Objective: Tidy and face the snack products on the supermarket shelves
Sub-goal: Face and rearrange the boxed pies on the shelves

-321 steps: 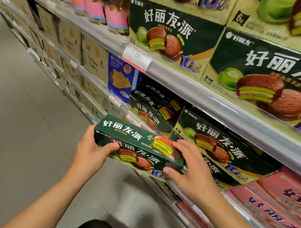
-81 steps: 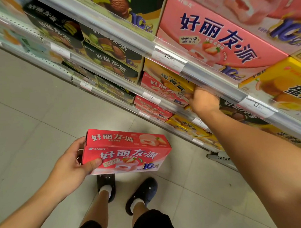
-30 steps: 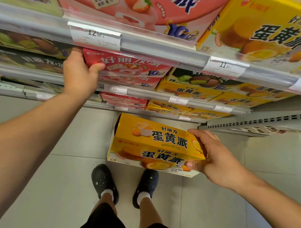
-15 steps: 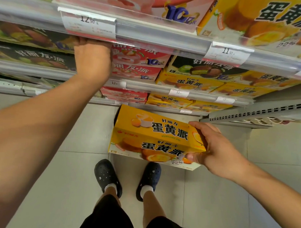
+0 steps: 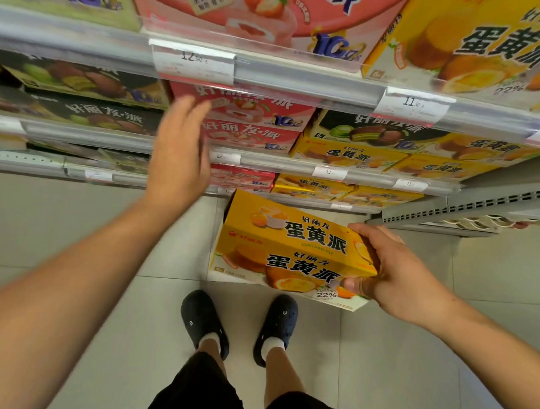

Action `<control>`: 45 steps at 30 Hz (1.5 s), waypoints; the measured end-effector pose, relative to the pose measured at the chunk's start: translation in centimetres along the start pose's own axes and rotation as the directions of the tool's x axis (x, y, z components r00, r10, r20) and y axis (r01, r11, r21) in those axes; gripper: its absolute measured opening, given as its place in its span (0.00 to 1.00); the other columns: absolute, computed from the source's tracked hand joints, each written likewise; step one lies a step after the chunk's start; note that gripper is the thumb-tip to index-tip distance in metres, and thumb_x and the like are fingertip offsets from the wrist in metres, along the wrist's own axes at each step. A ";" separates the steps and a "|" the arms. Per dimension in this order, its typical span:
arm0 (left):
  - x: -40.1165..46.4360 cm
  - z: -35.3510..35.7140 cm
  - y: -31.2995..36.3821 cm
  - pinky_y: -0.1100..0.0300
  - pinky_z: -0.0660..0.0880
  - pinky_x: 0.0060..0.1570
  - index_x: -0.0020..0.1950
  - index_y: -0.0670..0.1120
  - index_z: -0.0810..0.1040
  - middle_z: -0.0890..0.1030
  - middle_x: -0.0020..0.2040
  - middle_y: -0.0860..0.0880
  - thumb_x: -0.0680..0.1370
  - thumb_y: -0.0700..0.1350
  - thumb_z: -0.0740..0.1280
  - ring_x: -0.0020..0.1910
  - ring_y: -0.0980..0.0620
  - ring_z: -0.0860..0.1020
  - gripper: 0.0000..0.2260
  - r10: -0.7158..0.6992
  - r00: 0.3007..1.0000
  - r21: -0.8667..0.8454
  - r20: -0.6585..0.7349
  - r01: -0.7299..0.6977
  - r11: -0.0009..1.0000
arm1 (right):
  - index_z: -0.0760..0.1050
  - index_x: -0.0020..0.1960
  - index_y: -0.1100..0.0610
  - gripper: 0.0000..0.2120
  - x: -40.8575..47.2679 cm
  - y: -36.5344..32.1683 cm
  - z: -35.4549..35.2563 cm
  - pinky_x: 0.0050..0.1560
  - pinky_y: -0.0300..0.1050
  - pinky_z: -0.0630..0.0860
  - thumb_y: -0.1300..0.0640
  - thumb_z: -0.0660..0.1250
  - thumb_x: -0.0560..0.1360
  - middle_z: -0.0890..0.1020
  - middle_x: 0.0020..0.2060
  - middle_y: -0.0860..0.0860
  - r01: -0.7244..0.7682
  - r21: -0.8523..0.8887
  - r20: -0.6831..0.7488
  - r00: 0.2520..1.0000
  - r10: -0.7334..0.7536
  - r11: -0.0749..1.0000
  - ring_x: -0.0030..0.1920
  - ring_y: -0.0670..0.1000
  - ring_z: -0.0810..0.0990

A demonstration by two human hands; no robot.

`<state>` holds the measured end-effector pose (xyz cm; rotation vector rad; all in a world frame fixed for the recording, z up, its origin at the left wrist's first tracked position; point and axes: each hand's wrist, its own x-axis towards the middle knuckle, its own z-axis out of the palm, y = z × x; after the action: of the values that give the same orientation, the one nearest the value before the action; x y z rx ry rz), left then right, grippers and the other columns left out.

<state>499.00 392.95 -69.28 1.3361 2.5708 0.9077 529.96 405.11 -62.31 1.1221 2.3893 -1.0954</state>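
Grey metal shelves [image 5: 297, 83] are being filled by stacked snack boxes: dark green ones [image 5: 82, 115] at the left, pink strawberry boxes [image 5: 250, 124] in the middle, yellow boxes [image 5: 350, 155] at the right, with one dark green box [image 5: 378, 131] being carried on top of the yellow stack. The top-shelf cartons are being cut off by the frame edge. A yellow egg-yolk pie box [image 5: 291, 251] is being held clear of the shelves, above the tiled floor [image 5: 395, 361], its long axis running left to right, tilted down toward the right, printed faces turned up. Its right end is being gripped by the right hand [image 5: 395, 273], fingers curled over the top edge and thumb underneath. The left hand [image 5: 178, 158] is being held blurred before the pink boxes, fingers straight and holding nothing.
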 end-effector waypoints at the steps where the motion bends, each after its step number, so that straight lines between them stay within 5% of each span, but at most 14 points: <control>1: -2.3 -0.5 1.0 0.50 0.68 0.68 0.69 0.42 0.71 0.75 0.65 0.45 0.81 0.42 0.60 0.66 0.47 0.71 0.16 -0.176 0.982 -0.300 0.074 0.191 0.935 | 0.65 0.72 0.50 0.40 0.0 -0.2 0.2 0.58 0.38 0.63 0.60 0.79 0.65 0.72 0.57 0.46 -0.007 0.000 0.009 1.000 0.007 1.000 0.60 0.46 0.66; 3: -6.0 -1.3 2.9 0.54 0.73 0.59 0.65 0.52 0.76 0.80 0.60 0.55 0.83 0.51 0.57 0.62 0.54 0.75 0.14 -0.401 0.830 -0.639 0.388 0.556 0.532 | 0.65 0.72 0.51 0.40 0.1 -1.1 0.5 0.61 0.40 0.64 0.61 0.79 0.65 0.72 0.58 0.47 -0.025 0.018 0.027 0.999 0.025 1.000 0.62 0.48 0.67; 4: -7.2 -1.6 3.4 0.55 0.74 0.56 0.61 0.57 0.79 0.81 0.57 0.58 0.82 0.55 0.58 0.60 0.56 0.78 0.13 -0.378 0.788 -0.681 0.487 0.613 0.401 | 0.65 0.73 0.52 0.40 0.1 -1.6 0.5 0.64 0.43 0.66 0.61 0.79 0.65 0.72 0.59 0.49 -0.040 0.036 0.032 0.999 0.039 0.999 0.63 0.50 0.68; 6: -8.7 -2.4 3.4 0.61 0.74 0.53 0.59 0.62 0.78 0.82 0.57 0.61 0.77 0.62 0.62 0.56 0.61 0.79 0.13 -0.267 0.770 -0.693 0.579 0.637 0.337 | 0.65 0.73 0.53 0.40 0.2 -2.5 0.5 0.67 0.49 0.67 0.62 0.79 0.65 0.72 0.60 0.51 -0.074 0.054 0.053 0.996 0.072 0.996 0.63 0.53 0.70; 11: -10.5 -4.6 3.0 0.64 0.77 0.49 0.73 0.62 0.64 0.75 0.64 0.61 0.68 0.56 0.74 0.60 0.63 0.75 0.35 -0.161 0.755 -0.586 0.636 0.608 0.536 | 0.65 0.72 0.53 0.40 -0.9 -3.8 0.4 0.67 0.53 0.69 0.62 0.79 0.65 0.72 0.61 0.52 -0.093 0.088 0.064 0.994 0.087 0.992 0.63 0.55 0.71; 14: -10.2 -5.3 3.2 0.75 0.74 0.36 0.72 0.63 0.64 0.75 0.60 0.66 0.69 0.47 0.77 0.52 0.74 0.74 0.36 -0.173 0.776 -0.554 0.607 0.569 0.607 | 0.65 0.72 0.52 0.40 -1.4 -3.9 -0.1 0.67 0.55 0.70 0.62 0.79 0.65 0.72 0.62 0.52 -0.092 0.103 0.060 0.994 0.086 0.990 0.63 0.55 0.72; 17: -9.9 -5.5 3.8 0.75 0.74 0.33 0.66 0.68 0.68 0.76 0.56 0.67 0.69 0.47 0.77 0.54 0.67 0.75 0.32 -0.194 0.776 -0.527 0.600 0.567 0.633 | 0.64 0.73 0.52 0.41 -1.4 -3.5 -0.7 0.67 0.51 0.69 0.59 0.79 0.65 0.71 0.62 0.51 -0.047 0.067 0.067 0.997 0.043 0.997 0.64 0.53 0.71; 21: -10.3 -4.8 5.1 0.72 0.76 0.33 0.54 0.75 0.69 0.78 0.54 0.66 0.68 0.47 0.77 0.54 0.63 0.77 0.27 -0.265 0.802 -0.581 0.534 0.577 0.575 | 0.61 0.75 0.48 0.43 -0.4 -2.3 -3.2 0.62 0.40 0.65 0.43 0.76 0.65 0.69 0.62 0.43 0.103 -0.064 0.119 0.988 -0.095 0.993 0.64 0.47 0.69; 25: -11.7 -2.9 6.2 0.62 0.79 0.40 0.58 0.68 0.72 0.80 0.57 0.56 0.63 0.49 0.77 0.57 0.55 0.79 0.28 -0.399 0.799 -0.658 0.449 0.598 0.458 | 0.59 0.73 0.34 0.40 3.4 0.4 -8.1 0.63 0.48 0.68 0.25 0.64 0.64 0.63 0.73 0.39 0.032 0.157 0.069 0.997 -0.043 0.987 0.70 0.47 0.65; 28: -13.2 -0.7 7.8 0.65 0.79 0.37 0.58 0.64 0.73 0.81 0.57 0.54 0.62 0.46 0.77 0.57 0.54 0.79 0.29 -0.489 0.775 -0.688 0.401 0.607 0.398 | 0.59 0.75 0.54 0.34 8.3 3.6 -10.4 0.71 0.54 0.60 0.38 0.63 0.76 0.62 0.74 0.56 0.104 -0.273 -0.114 0.984 -0.140 0.956 0.74 0.57 0.59; 32: -15.9 1.6 10.1 0.57 0.81 0.40 0.57 0.68 0.74 0.81 0.57 0.55 0.60 0.51 0.77 0.55 0.55 0.80 0.28 -0.566 0.728 -0.695 0.386 0.634 0.341 | 0.70 0.57 0.63 0.22 12.4 5.4 -11.7 0.49 0.55 0.71 0.44 0.64 0.77 0.76 0.51 0.64 0.009 -0.596 -0.220 0.960 -0.174 0.803 0.53 0.64 0.74; 34: -17.2 2.6 11.3 0.52 0.82 0.43 0.57 0.67 0.74 0.81 0.57 0.55 0.60 0.51 0.77 0.55 0.54 0.81 0.28 -0.592 0.707 -0.705 0.387 0.641 0.305 | 0.71 0.47 0.61 0.17 13.6 5.9 -12.3 0.40 0.49 0.69 0.46 0.61 0.79 0.76 0.41 0.61 -0.029 -0.634 -0.215 0.966 -0.141 0.772 0.41 0.61 0.75; 38: -18.7 3.9 12.9 0.56 0.81 0.44 0.57 0.67 0.74 0.82 0.57 0.55 0.61 0.49 0.77 0.57 0.53 0.80 0.28 -0.622 0.685 -0.713 0.381 0.645 0.274 | 0.68 0.35 0.58 0.22 15.6 6.9 -13.7 0.39 0.47 0.68 0.44 0.55 0.81 0.71 0.31 0.55 -0.084 -0.650 -0.178 0.983 -0.044 0.756 0.34 0.56 0.71; 45: -19.0 4.5 13.5 0.53 0.81 0.47 0.61 0.65 0.73 0.81 0.57 0.57 0.58 0.54 0.78 0.59 0.53 0.79 0.32 -0.622 0.683 -0.712 0.382 0.647 0.273 | 0.68 0.48 0.52 0.16 17.1 7.9 -14.4 0.28 0.39 0.61 0.40 0.53 0.82 0.72 0.34 0.48 -0.266 -0.437 -0.114 0.964 0.241 0.859 0.31 0.46 0.71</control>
<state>521.79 386.15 -68.80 -0.0142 1.8290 1.5230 525.50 428.09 -65.75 1.2542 2.2778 -0.3962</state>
